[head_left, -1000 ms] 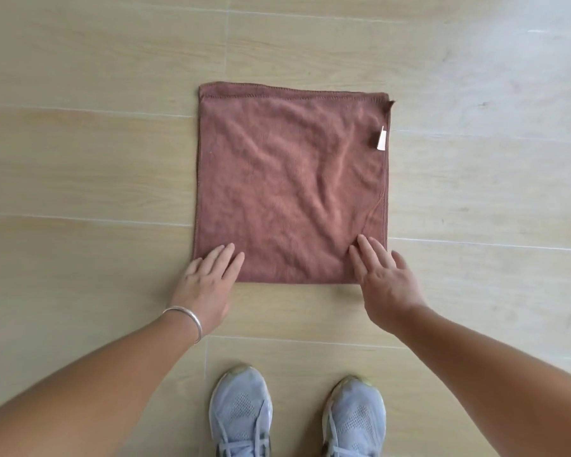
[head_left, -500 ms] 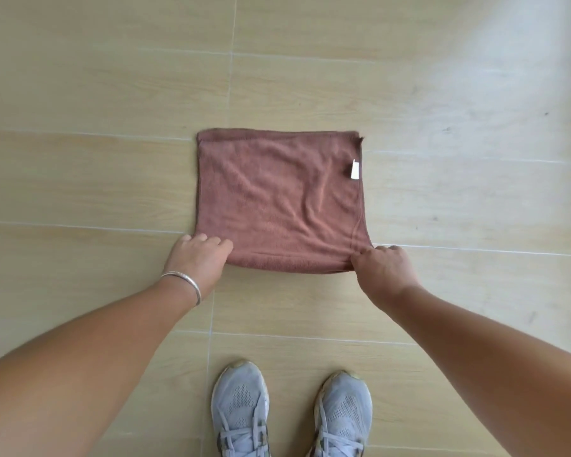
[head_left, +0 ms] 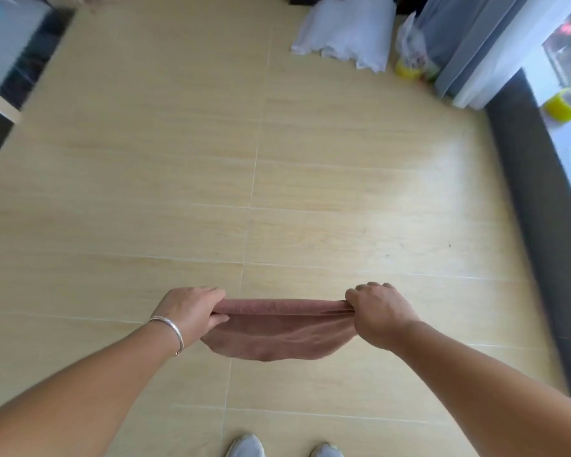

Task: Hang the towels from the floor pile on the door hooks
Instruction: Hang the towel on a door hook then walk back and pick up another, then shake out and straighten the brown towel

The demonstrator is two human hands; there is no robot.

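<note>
A brown towel [head_left: 277,338] hangs in the air in front of me, off the floor, stretched level between my hands with its lower part sagging in a curve. My left hand [head_left: 192,311], with a silver bangle at the wrist, grips the towel's left corner. My right hand [head_left: 378,313] grips the right corner, fingers curled over the top edge. No door or hooks are in view.
The wood-look tile floor [head_left: 277,176] spreads ahead. A white bag [head_left: 346,34] and a clear plastic bag [head_left: 409,47] lie at the far right by grey curtains [head_left: 475,37]. A yellow tape roll [head_left: 567,103] sits on the sill. Furniture edges [head_left: 0,103] stand at left.
Both hands went from lying flat on the towel's near edge to gripping its corners, then lifted it off the floor. My view rose and now shows the room ahead.
</note>
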